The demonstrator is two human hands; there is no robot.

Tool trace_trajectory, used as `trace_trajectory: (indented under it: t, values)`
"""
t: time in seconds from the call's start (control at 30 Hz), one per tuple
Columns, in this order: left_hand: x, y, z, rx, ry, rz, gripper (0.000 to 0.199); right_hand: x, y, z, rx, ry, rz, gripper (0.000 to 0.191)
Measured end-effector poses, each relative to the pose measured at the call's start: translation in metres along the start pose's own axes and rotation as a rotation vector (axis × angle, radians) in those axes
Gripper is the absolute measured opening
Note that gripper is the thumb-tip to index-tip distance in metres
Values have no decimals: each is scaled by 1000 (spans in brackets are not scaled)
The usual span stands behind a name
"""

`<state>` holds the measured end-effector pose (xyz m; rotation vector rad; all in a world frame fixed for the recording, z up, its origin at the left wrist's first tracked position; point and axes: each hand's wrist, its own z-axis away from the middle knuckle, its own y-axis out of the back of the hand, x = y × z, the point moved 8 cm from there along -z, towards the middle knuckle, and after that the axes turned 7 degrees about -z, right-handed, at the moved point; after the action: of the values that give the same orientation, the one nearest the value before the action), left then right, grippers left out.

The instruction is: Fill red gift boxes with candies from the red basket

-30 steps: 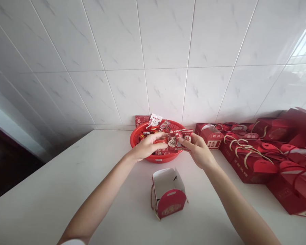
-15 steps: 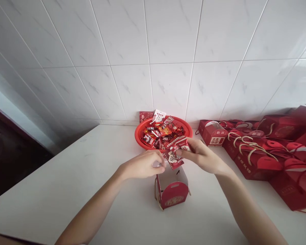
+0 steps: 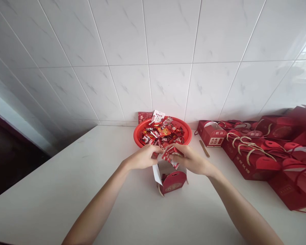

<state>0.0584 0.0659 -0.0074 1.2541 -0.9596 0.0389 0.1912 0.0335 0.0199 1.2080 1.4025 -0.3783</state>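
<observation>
A small red gift box (image 3: pixel 173 181) with a rope handle stands open-topped on the white table, a pale side flap leaning outward. Something dark red lies inside it. My right hand (image 3: pixel 193 159) is closed on red-and-white candy packets (image 3: pixel 171 156) just above the box's far side. My left hand (image 3: pixel 145 157) curls at the box's far left corner, fingers closed; a bit of red shows between thumb and fingers, but I cannot tell what it is. Behind both hands sits a red plastic basket (image 3: pixel 188 131) heaped with wrapped candies (image 3: pixel 164 131).
Closed red gift boxes (image 3: pixel 257 165) with rope handles crowd the table's right side. Another small box (image 3: pixel 212 133) stands near the wall, with a thin brown stick (image 3: pixel 204 148) beside it. A red card (image 3: pixel 144 116) leans behind the basket. The tiled wall (image 3: pixel 170 85) bounds the back.
My right hand has moved left with the packets, and my left hand has shifted up beside it. The box sits slightly farther back, its left flap now leaning out. The brown stick has come into view.
</observation>
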Motion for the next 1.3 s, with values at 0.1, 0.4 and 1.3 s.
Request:
trace_trajectory:
  t: [0.1,0.4,1.3]
  values:
    - [-2,-3,0,-17,-15,-11,45,-1,2,-2,32,13,23,8]
    - [-5,-5,3,-31,24,-9,51,-2,4,0,138,-62,-363,11]
    - [-3,-4,17,-181,13,38,65,9,22,25,-218,-240,609,22]
